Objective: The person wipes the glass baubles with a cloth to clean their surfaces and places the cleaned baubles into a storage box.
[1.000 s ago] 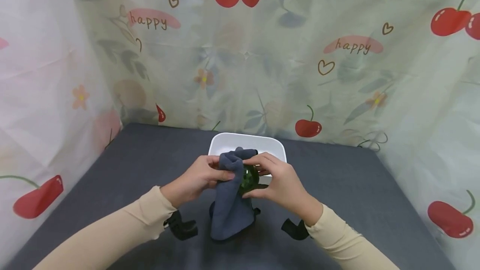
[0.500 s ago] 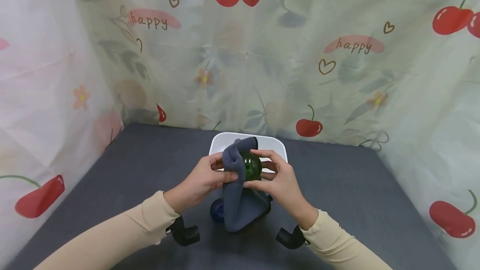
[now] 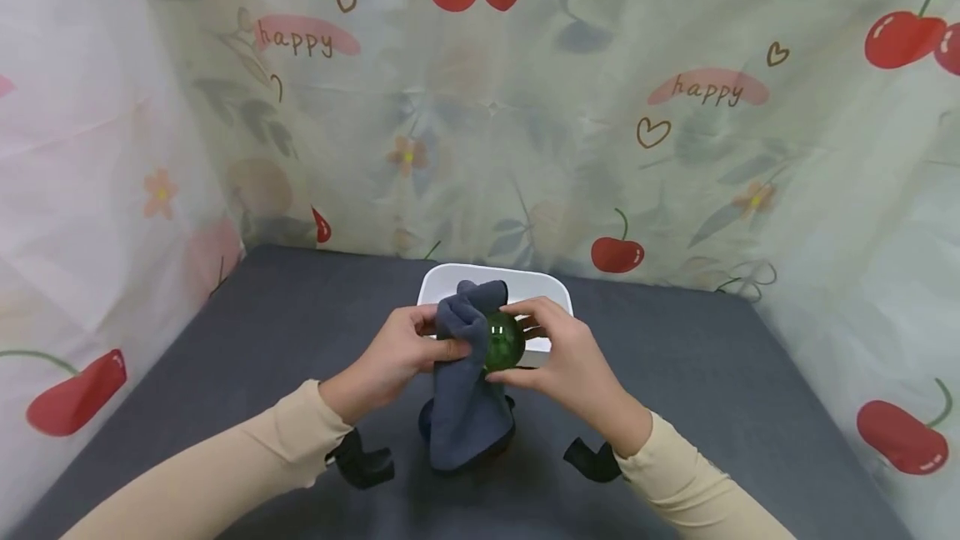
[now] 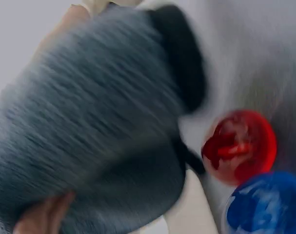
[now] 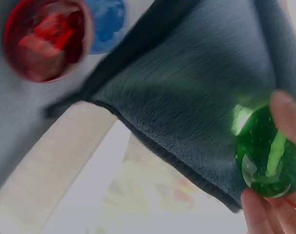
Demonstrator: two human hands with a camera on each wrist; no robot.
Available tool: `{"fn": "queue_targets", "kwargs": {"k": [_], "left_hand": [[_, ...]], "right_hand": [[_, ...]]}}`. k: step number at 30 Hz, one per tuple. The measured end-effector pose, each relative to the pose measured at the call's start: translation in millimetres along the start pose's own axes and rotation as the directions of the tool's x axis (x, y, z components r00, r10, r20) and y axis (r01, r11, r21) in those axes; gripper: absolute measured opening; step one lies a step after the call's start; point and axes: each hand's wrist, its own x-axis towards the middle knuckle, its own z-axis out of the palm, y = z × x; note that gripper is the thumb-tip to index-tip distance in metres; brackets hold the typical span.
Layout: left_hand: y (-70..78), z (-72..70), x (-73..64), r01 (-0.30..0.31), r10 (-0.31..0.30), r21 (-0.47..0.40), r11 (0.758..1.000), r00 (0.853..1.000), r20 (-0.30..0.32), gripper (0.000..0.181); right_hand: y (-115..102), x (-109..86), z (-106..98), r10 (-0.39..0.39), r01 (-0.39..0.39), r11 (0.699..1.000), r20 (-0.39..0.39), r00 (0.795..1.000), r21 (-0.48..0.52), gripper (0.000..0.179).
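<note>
In the head view my left hand (image 3: pixel 386 361) pinches a grey-blue cloth (image 3: pixel 468 415) with dark edging, thumb in front. The cloth hangs down in folds. My right hand (image 3: pixel 577 369) holds a shiny see-through green ball (image 3: pixel 506 342) between thumb and fingers, against the cloth's right side. In the right wrist view the green ball (image 5: pixel 269 153) lies close to the fabric. A see-through red ball (image 4: pixel 240 146) and a blue one (image 4: pixel 267 204) sit side by side below the hands; from the head the cloth hides most of them.
A white rectangular tray (image 3: pixel 431 282) stands behind the hands on the dark grey table cover (image 3: pixel 315 307). Black curved pieces (image 3: pixel 363 461) hang at both wrists. A cherry-printed curtain (image 3: pixel 487 107) encloses the back and sides.
Both hands, with the cloth and green ball, rose toward the tray, then sank slightly and shifted left. The blue ball, plainer half a second ago, is now mostly behind the cloth.
</note>
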Motion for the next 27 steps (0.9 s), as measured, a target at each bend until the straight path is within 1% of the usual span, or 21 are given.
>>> {"fn": "queue_targets", "kwargs": {"k": [1,2,4,5,7,9,10,11,14,16,17,18,19,20,21,22,23,24,25,26,27], "left_hand": [[0.9,0.8,-0.1,0.003,-0.003,0.033,0.999,1.0,-0.009,0.042],[1.5,1.8,0.0,0.008,-0.008,0.062,0.998,1.0,-0.014,0.045],[1.4,3.3,0.7,0.026,-0.025,0.087,0.996,1.0,-0.007,0.049],[0.5,3.6,1.1,0.034,-0.035,0.09,0.995,0.999,0.002,0.051],[-1.0,3.5,1.6,0.045,-0.047,0.072,0.996,0.999,0.025,0.051],[-1.9,2.9,1.3,0.037,-0.038,0.041,0.999,0.998,0.043,0.046],[-1.9,2.4,0.9,0.027,-0.028,0.026,0.999,0.999,0.045,0.041],[-1.7,1.7,0.5,0.017,-0.017,0.007,1.0,0.999,0.05,0.036],[-0.8,1.3,-0.7,-0.003,0.006,-0.046,0.999,0.998,0.058,0.023],[-0.3,2.5,-1.1,-0.012,0.015,-0.061,0.998,0.998,0.056,0.023],[0.0,3.7,-1.4,-0.017,0.02,-0.059,0.998,0.998,0.058,0.026],[0.0,5.2,-1.4,-0.025,0.028,-0.048,0.999,0.998,0.056,0.031],[0.1,6.8,-1.2,-0.036,0.038,-0.032,0.999,0.998,0.054,0.036],[-0.3,8.4,-0.9,-0.049,0.05,-0.014,0.999,0.998,0.047,0.04],[-0.6,9.7,-0.4,-0.062,0.062,0.002,0.998,0.997,0.041,0.044],[-0.8,11.0,-0.1,-0.076,0.075,0.022,0.997,0.997,0.034,0.047],[-1.2,11.6,0.4,-0.087,0.086,0.045,0.995,0.996,0.025,0.049],[-1.9,11.7,1.1,-0.093,0.092,0.066,0.993,0.996,0.009,0.049],[-2.2,11.2,1.5,-0.093,0.094,0.085,0.992,0.996,-0.01,0.048],[-2.8,10.0,1.8,-0.087,0.09,0.097,0.992,0.996,-0.029,0.047],[-3.4,8.5,2.1,-0.072,0.077,0.097,0.993,0.996,-0.046,0.045]], "right_hand": [[-1.1,0.8,-1.0,-0.046,0.046,0.996,0.005,0.999,-0.074,0.069],[-1.9,1.1,-2.0,-0.075,0.076,0.99,0.017,0.997,-0.12,0.069],[-1.9,1.4,-3.7,-0.098,0.104,0.986,0.045,0.994,-0.131,0.069],[-0.6,1.1,-4.6,-0.1,0.105,0.99,0.056,0.993,-0.097,0.068],[2.0,0.0,-7.2,-0.061,0.059,0.998,0.082,0.995,0.024,0.066],[5.2,-1.3,-9.6,-0.016,-0.001,0.985,0.099,0.995,0.171,0.065],[6.6,-2.1,-10.8,0.009,-0.035,0.97,0.108,0.994,0.239,0.064],[7.8,-2.7,-11.6,0.03,-0.066,0.946,0.116,0.993,0.316,0.064],[10.5,-5.0,-12.4,0.078,-0.136,0.842,0.131,0.988,0.522,0.064],[11.4,-6.2,-10.8,0.099,-0.155,0.771,0.123,0.987,0.618,0.065],[11.4,-6.4,-9.2,0.11,-0.155,0.743,0.11,0.988,0.651,0.065],[11.5,-6.6,-7.1,0.122,-0.153,0.739,0.093,0.988,0.656,0.066],[11.3,-6.5,-4.7,0.131,-0.146,0.754,0.071,0.989,0.64,0.065],[10.7,-6.2,-2.2,0.133,-0.131,0.795,0.041,0.99,0.592,0.065],[9.8,-5.8,0.0,0.123,-0.109,0.846,0.008,0.992,0.522,0.066],[9.0,-5.3,2.0,0.104,-0.086,0.903,-0.02,0.994,0.421,0.066],[7.7,-4.7,3.7,0.077,-0.061,0.951,-0.042,0.996,0.303,0.066],[6.6,-4.3,4.9,0.045,-0.034,0.981,-0.057,0.997,0.189,0.067],[5.6,-3.8,5.6,0.017,-0.01,0.995,-0.067,0.998,0.095,0.068],[4.9,-3.6,5.9,0.002,0.0,1.0,-0.072,0.997,0.031,0.068],[4.4,-3.3,5.9,0.002,0.0,1.0,-0.065,0.998,0.022,0.069]]}}
